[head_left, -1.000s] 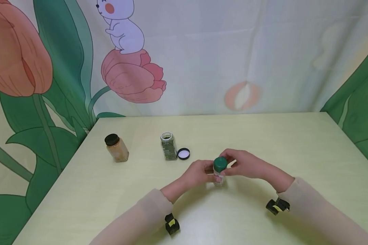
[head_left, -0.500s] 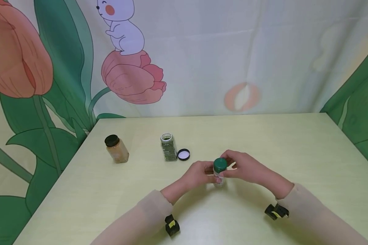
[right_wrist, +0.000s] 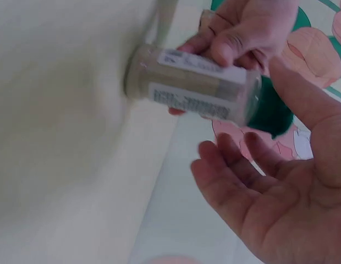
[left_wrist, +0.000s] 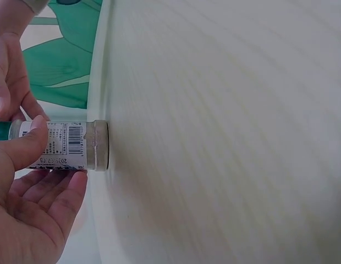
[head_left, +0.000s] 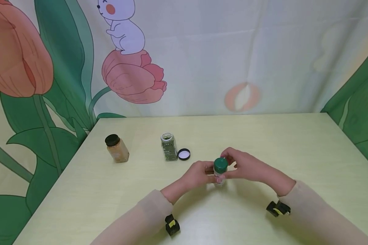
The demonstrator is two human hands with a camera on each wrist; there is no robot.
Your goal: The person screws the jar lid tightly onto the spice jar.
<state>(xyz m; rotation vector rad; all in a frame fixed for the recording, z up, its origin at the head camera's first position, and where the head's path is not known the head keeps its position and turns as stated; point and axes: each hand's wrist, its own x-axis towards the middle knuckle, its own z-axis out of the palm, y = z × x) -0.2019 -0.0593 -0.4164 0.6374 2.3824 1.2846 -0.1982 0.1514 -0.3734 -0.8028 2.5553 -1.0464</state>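
A small clear spice jar (left_wrist: 69, 146) with a white barcode label, greyish-tan contents and a green cap (head_left: 220, 164) stands upright on the table. My left hand (head_left: 197, 174) grips its body, thumb on the label and fingers on the opposite side. My right hand (head_left: 244, 166) is at the cap. In the right wrist view, the right thumb (right_wrist: 305, 93) lies against the green cap while the other fingers, loosely bent, stand a little apart from it. The head view partly hides the label behind the left thumb.
An open glass jar of green dried herbs (head_left: 169, 148) stands left of the hands, its black-rimmed lid (head_left: 184, 154) lying beside it. Farther left is a black-capped jar of orange-brown powder (head_left: 118, 150). A printed curtain (head_left: 196, 68) hangs behind the table (head_left: 279, 136).
My right hand shifts slightly around the green cap, its wrist dipping toward me and then rising back. The left hand and the jar stay in place.
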